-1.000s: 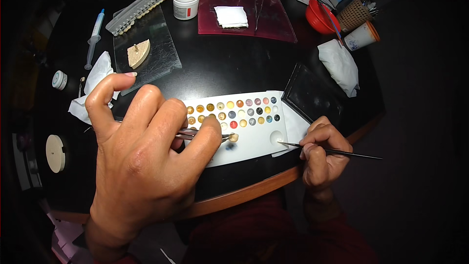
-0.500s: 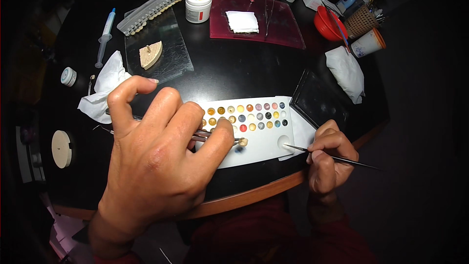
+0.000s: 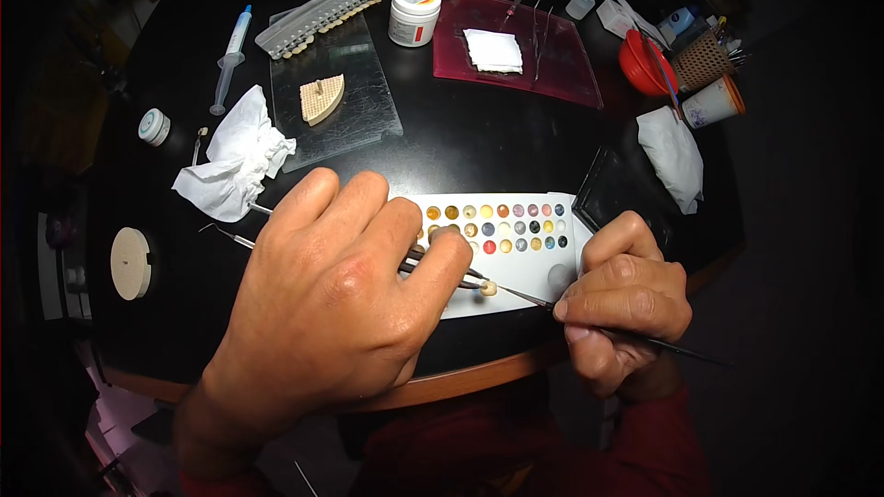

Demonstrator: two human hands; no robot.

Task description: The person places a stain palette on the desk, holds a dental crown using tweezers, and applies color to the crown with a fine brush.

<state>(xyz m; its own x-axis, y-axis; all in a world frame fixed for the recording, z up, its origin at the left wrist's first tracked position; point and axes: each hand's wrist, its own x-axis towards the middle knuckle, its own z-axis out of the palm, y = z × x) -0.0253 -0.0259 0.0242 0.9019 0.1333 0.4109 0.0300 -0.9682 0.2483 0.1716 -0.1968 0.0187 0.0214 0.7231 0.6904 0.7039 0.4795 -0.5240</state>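
Over the white palette of coloured wells, tweezers hold a tooth.

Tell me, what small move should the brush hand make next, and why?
Probably a light dab forward: the right hand holds a thin brush whose tip sits right at the small tooth-like piece gripped in tweezers by the left hand above the white palette.

A round white jar with a red-and-white label stands at the table's far side. A small white dropper bottle stands further right, near a labelled paper cup.
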